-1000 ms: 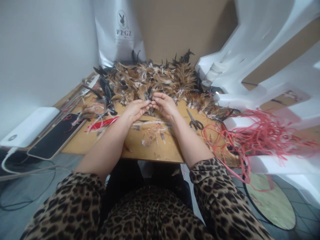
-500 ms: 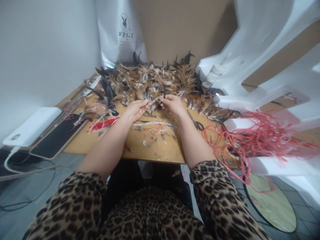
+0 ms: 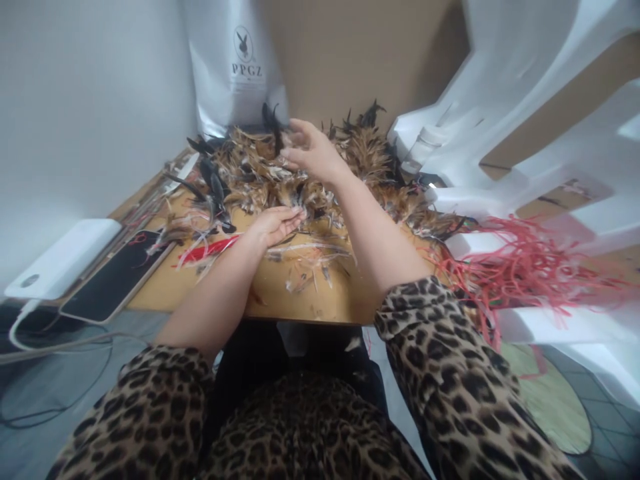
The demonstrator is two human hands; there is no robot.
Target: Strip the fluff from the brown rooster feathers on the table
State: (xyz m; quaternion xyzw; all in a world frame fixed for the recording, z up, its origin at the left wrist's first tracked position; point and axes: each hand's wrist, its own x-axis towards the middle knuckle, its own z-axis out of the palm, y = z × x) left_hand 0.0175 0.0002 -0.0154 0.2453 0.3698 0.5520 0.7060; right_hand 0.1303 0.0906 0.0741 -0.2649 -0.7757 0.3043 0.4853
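Observation:
My left hand [image 3: 277,225] is low over the front of the table, palm turned inward. Its thumb and fingers are pinched together; what lies between the tips is too small to make out against the feathers behind. Raised above the pile of brown feathers [image 3: 260,157], my right hand [image 3: 315,153] has its fingers curved and apart, slightly blurred, with nothing visible in them. Black feathers [image 3: 273,123] stand just beyond its fingertips. Strips of red material [image 3: 207,249] lie left of my left wrist.
A phone [image 3: 115,277] and a white power bank [image 3: 63,257] with a cable lie at the left. Tangled red ribbons [image 3: 530,273] spread over white foam on the right. A silver-grey bag [image 3: 240,93] stands at the back, a clear jar [image 3: 425,150] at the back right.
My right hand has left its place beside the left hand, moved up and forward over the feather pile, and opened. My left hand stays almost where it was.

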